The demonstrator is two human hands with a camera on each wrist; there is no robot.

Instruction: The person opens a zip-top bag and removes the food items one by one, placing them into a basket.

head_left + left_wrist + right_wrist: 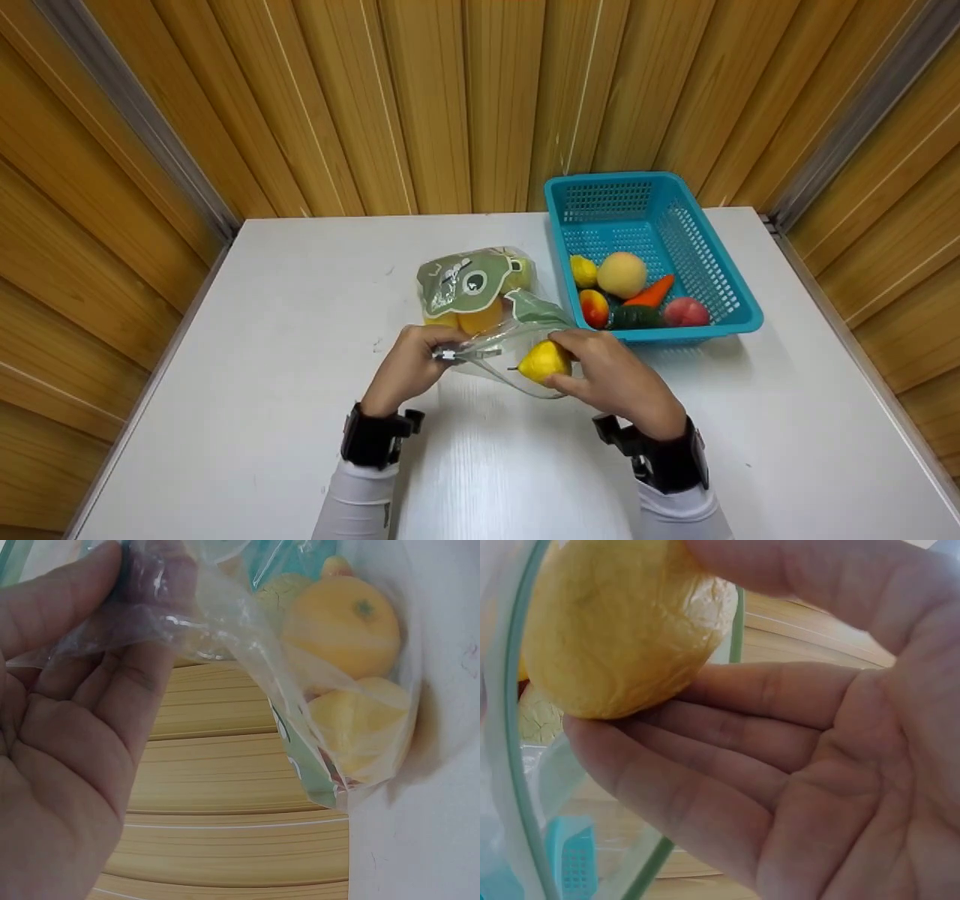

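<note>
My left hand (411, 367) pinches the zip edge of a clear and green printed bag (469, 285) between thumb and fingers. Between the thumb and fingers of my right hand (619, 375) is a yellow pear (546, 361), its stem pointing left, at the bag's open mouth. The right wrist view shows the pear (622, 630) up close, with the bag's green-edged rim (514, 720) around it. Inside the bag, the left wrist view shows an orange (345, 626) and a yellow fruit (360, 724) through the film.
A blue basket (739, 319) stands at the back right of the white table (300, 337). It holds a large peach (622, 274), a lemon (583, 271), a carrot (651, 292), a cucumber (636, 317) and other fruit. A wooden-panelled wall (427, 105) rises behind.
</note>
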